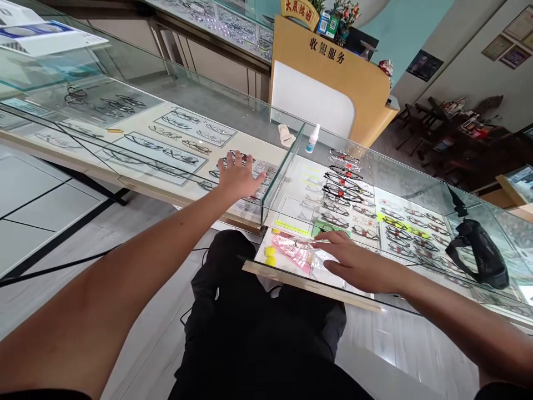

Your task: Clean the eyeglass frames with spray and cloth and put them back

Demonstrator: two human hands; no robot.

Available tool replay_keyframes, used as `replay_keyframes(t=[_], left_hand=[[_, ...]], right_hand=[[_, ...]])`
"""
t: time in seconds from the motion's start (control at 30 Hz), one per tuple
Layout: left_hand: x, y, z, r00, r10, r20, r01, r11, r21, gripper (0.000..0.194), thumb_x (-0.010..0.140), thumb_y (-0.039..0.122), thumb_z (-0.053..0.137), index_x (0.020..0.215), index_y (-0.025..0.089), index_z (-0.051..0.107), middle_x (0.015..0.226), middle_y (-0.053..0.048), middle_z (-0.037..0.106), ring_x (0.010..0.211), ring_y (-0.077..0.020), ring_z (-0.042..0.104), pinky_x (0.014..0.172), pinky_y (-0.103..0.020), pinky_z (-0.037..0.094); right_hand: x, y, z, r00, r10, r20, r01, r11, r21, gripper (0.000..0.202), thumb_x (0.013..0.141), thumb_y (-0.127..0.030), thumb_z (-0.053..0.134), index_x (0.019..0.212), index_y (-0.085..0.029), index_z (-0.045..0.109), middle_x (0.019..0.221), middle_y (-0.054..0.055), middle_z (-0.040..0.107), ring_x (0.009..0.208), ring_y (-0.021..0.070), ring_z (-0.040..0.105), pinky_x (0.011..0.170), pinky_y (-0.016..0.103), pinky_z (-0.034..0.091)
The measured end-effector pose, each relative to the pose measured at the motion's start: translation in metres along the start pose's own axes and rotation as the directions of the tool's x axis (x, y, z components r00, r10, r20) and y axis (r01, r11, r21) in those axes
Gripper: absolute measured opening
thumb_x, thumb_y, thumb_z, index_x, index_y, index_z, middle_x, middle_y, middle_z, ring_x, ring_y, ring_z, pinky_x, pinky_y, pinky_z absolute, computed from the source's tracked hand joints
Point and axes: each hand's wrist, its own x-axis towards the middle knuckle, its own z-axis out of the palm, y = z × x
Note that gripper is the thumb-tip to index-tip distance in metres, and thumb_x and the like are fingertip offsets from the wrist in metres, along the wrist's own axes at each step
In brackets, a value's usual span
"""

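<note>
My left hand (238, 176) lies with its fingers spread and nothing in them, on or over the glass counter beside a glass divider (280, 180). Rows of eyeglasses (160, 145) show around it. My right hand (352, 256) reaches over the pulled-out drawer (297, 280) at the counter's front, fingers apart, near a pink packet (293, 249) and a clear plastic bag (323, 265). Whether its fingertips touch the packet I cannot tell. Several yellow round pieces (270, 255) are at the drawer's left. Beyond it are rows of dark frames (343, 191).
A white spray bottle (312, 139) and a beige cloth (286, 135) are on the counter's far side. A black bag with a strap (483, 253) rests at the right. White boxes (45, 36) stand at the far left. Behind is a wooden reception desk (291, 44).
</note>
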Motion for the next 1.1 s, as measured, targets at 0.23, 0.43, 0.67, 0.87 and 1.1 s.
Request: replay_keyframes(t=[0.23,0.43,0.67,0.87,1.1], left_hand=[[0.011,0.002,0.000,0.998,0.002,-0.060,-0.003,1.000,-0.009,0.101,0.104,0.077,0.032,0.182,0.013,0.032,0.190,-0.027,0.022,0.177,-0.0513,0.011,0.139,-0.068,0.010],[0.038,0.007,-0.001,0.995,-0.067,-0.067,0.064,0.996,-0.058,0.108,0.104,0.080,0.030,0.184,0.009,0.020,0.193,-0.026,0.011,0.179,-0.0486,0.002,0.141,-0.068,0.004],[0.067,0.012,-0.002,0.991,-0.131,-0.028,0.129,0.990,-0.048,0.110,0.104,0.079,0.028,0.184,0.005,0.015,0.193,-0.025,0.005,0.179,-0.0501,-0.003,0.140,-0.069,-0.001],[0.087,0.016,-0.009,0.982,-0.188,-0.029,0.186,0.980,-0.075,0.110,0.106,0.080,0.026,0.184,0.003,0.012,0.192,-0.028,-0.001,0.179,-0.0483,-0.005,0.141,-0.067,-0.003],[0.106,0.017,-0.012,0.977,-0.212,-0.038,0.208,0.975,-0.075,0.110,0.108,0.077,0.033,0.183,0.001,0.011,0.190,-0.035,-0.001,0.179,-0.0516,-0.003,0.140,-0.069,0.000]], right_hand=[[0.059,0.037,0.058,0.992,0.100,0.072,-0.093,0.991,-0.093,0.057,0.110,-0.025,0.045,0.166,-0.015,0.057,0.176,0.020,0.049,0.165,0.0375,0.040,0.136,0.057,0.040],[0.124,0.066,0.097,0.957,0.253,-0.141,-0.284,0.916,-0.284,0.072,0.107,-0.022,0.051,0.175,-0.002,0.040,0.187,0.025,0.033,0.175,0.0453,0.023,0.143,0.061,0.025],[0.208,0.108,0.098,0.849,0.303,-0.433,-0.428,0.875,-0.227,0.085,0.101,-0.017,0.050,0.182,-0.008,0.028,0.190,0.018,0.030,0.176,0.0451,0.021,0.143,0.062,0.024],[0.285,0.141,0.077,0.740,0.368,-0.563,-0.529,0.835,-0.150,0.082,0.103,-0.018,0.044,0.182,-0.001,0.027,0.191,0.020,0.026,0.179,0.0408,0.016,0.145,0.059,0.016],[0.348,0.189,0.032,0.605,0.422,-0.675,-0.608,0.793,-0.049,0.072,0.108,-0.027,0.035,0.175,-0.003,0.041,0.186,0.020,0.037,0.174,0.0408,0.026,0.144,0.058,0.017]])
